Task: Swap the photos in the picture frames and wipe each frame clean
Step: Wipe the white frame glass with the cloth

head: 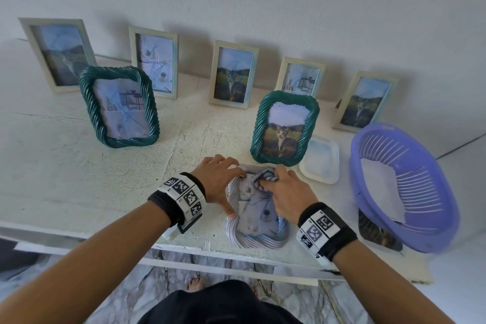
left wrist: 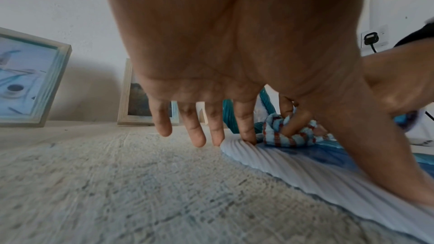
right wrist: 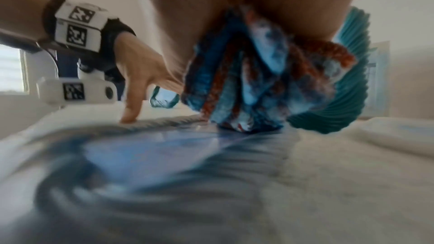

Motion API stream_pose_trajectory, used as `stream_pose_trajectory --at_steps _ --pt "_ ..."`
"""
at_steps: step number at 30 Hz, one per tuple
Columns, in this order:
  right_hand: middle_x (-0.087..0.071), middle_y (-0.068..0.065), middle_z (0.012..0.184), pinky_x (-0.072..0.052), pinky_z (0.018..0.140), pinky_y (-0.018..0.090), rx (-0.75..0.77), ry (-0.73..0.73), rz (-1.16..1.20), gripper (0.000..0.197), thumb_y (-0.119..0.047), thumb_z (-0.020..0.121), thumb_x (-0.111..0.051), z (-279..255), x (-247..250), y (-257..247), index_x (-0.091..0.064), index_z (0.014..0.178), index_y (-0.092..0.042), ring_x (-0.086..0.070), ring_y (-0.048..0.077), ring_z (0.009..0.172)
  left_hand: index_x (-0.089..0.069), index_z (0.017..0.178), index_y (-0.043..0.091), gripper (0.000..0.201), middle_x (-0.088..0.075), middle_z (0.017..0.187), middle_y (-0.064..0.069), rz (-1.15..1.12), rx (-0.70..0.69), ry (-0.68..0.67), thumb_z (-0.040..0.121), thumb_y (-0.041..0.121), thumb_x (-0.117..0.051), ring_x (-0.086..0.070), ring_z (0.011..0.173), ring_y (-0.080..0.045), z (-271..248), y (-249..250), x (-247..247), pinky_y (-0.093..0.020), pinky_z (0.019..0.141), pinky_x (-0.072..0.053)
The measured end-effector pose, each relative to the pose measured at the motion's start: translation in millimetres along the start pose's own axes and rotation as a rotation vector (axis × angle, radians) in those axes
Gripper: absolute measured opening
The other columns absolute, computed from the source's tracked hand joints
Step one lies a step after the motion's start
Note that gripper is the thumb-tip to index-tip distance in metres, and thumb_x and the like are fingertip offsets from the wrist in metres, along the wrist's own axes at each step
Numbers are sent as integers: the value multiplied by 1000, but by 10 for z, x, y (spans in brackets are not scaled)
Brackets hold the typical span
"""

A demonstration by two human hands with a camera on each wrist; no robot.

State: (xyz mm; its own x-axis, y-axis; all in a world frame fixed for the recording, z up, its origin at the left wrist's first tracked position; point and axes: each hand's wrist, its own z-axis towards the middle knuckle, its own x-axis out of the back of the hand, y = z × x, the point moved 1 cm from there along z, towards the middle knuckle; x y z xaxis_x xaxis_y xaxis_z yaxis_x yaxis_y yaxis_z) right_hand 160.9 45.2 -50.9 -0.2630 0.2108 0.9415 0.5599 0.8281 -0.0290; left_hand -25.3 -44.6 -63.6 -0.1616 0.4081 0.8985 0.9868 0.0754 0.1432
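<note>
A pale ribbed picture frame (head: pixel 252 241) lies flat near the table's front edge, its glass smeared with blue marks. My left hand (head: pixel 222 179) rests on its left rim (left wrist: pixel 270 157) with spread straight fingers, thumb pressing the near left side. My right hand (head: pixel 285 193) grips a bunched blue and red striped cloth (head: pixel 264 177) and presses it on the far part of the glass. The cloth (right wrist: pixel 258 81) shows crumpled under the palm in the right wrist view, and it (left wrist: pixel 288 134) lies bunched in the left wrist view.
Two green twisted frames (head: pixel 119 106) (head: pixel 284 127) stand behind. Several pale wooden frames (head: pixel 231 73) lean on the wall. A white tray (head: pixel 319 159) and a purple basket (head: pixel 405 184) sit to the right. A photo (head: pixel 378 234) lies partly under the basket.
</note>
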Motion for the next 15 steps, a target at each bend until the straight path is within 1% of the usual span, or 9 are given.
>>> stream_pose_trajectory --at_steps 2,4,6,8,11,13,15 --pt "-25 9 135 -52 88 39 -5 3 -5 52 -17 91 -51 1 -16 -102 -43 140 -35 -40 30 111 -29 148 34 110 -25 155 2 7 5 1 56 76 -73 -24 139 -26 2 9 4 -47 114 -22" --pt "-25 9 137 -53 88 40 46 -48 3 51 -19 92 -51 -57 -80 -223 -42 140 -36 -38 30 118 -29 147 32 110 -26 154 1 14 7 -7 57 75 -74 -25 138 -27 0 24 11 -47 114 -22" --pt "-25 8 133 -53 85 40 97 -69 -20 48 -21 93 -50 -128 -96 -203 -43 137 -39 -38 30 116 -29 147 32 109 -25 155 1 22 3 -7 57 74 -74 -25 138 -27 0 26 15 -46 114 -21" --pt "-26 7 130 -53 84 40 64 -48 -30 48 -21 92 -50 -133 -54 -69 -45 135 -41 -40 30 111 -28 148 32 109 -24 156 0 20 0 -16 58 74 -73 -24 139 -27 -9 27 15 -47 114 -20" --pt "-27 7 133 -52 85 41 -39 -4 -22 49 -18 92 -51 -99 15 -8 -46 136 -37 -39 29 111 -28 149 31 109 -24 156 0 19 2 -23 59 74 -74 -24 139 -28 -11 32 23 -47 114 -20" --pt "-25 9 137 -52 86 40 -20 -18 -28 51 -19 91 -53 -101 -10 -137 -43 140 -34 -37 30 117 -29 148 31 109 -26 155 0 22 0 -13 58 74 -74 -25 138 -27 -6 32 20 -47 114 -22" --pt "-25 9 137 -53 87 40 39 -46 -22 50 -21 92 -53 -142 -78 -210 -43 139 -36 -36 30 120 -30 147 32 108 -27 154 1 27 -2 -7 58 75 -74 -26 137 -27 -6 33 23 -47 113 -23"
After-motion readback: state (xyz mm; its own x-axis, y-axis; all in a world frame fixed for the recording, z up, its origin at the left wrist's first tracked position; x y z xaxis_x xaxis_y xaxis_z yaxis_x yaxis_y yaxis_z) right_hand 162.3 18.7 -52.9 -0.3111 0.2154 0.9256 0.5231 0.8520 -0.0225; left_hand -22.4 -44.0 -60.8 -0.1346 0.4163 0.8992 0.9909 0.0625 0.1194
